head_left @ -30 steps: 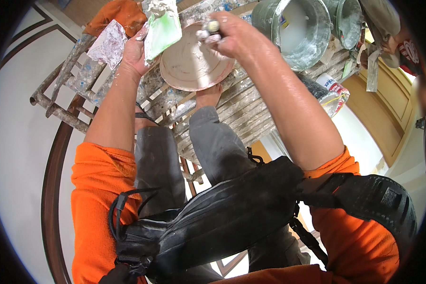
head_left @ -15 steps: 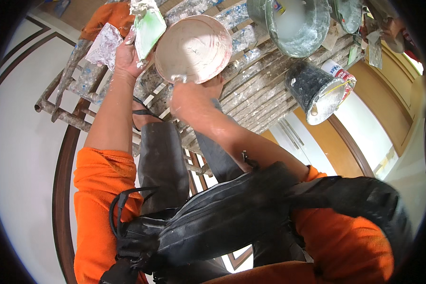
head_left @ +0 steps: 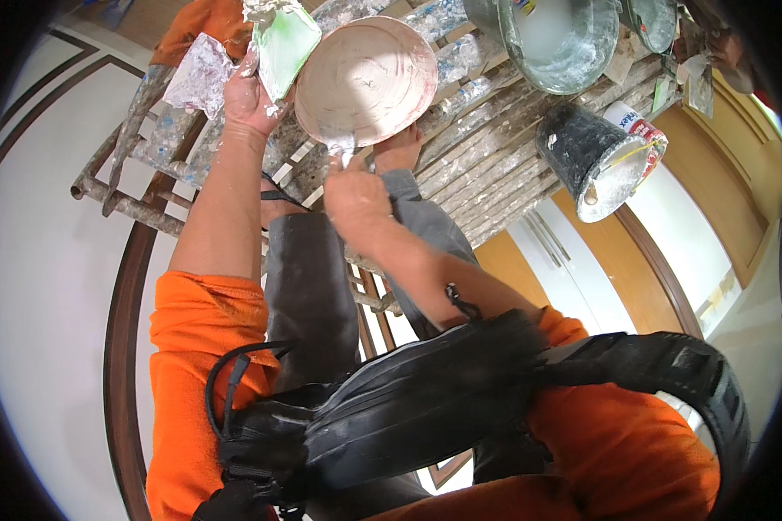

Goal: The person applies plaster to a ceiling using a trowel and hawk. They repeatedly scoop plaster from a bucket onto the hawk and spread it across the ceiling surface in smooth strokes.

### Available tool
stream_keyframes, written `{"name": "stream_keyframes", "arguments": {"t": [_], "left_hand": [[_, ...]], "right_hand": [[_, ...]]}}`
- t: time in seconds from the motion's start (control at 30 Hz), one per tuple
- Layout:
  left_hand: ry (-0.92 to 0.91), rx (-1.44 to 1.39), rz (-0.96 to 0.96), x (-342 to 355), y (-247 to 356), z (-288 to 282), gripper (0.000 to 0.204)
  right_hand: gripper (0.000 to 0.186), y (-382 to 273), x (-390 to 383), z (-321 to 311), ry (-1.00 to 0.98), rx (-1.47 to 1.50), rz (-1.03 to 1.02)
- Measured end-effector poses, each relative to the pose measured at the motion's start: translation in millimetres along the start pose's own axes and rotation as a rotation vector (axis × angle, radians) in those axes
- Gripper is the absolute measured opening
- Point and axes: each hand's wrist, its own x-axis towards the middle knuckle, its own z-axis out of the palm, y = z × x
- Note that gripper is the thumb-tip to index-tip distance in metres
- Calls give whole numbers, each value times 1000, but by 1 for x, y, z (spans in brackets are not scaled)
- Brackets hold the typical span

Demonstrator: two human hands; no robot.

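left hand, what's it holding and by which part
The left hand holds a green paste-smeared plate by its left edge; whether it also grips the purplish plate is unclear.

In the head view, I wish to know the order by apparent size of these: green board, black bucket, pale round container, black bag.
Largest to smallest:
black bag
pale round container
black bucket
green board

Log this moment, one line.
left grip: holding green plate | right grip: at near rim of round tub | black bucket: right of tub
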Motion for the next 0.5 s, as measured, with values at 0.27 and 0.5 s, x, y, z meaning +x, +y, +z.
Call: {"name": "stream_keyframes", "arguments": {"t": [0.27,0.5], "left_hand": [[142,97,107,0,-4,6,39],[-93,41,1,6,7,8,40]], "right_hand": [[41,-43,25,-62,222,279,-61],[39,-33,8,2,23,304,115]]}}
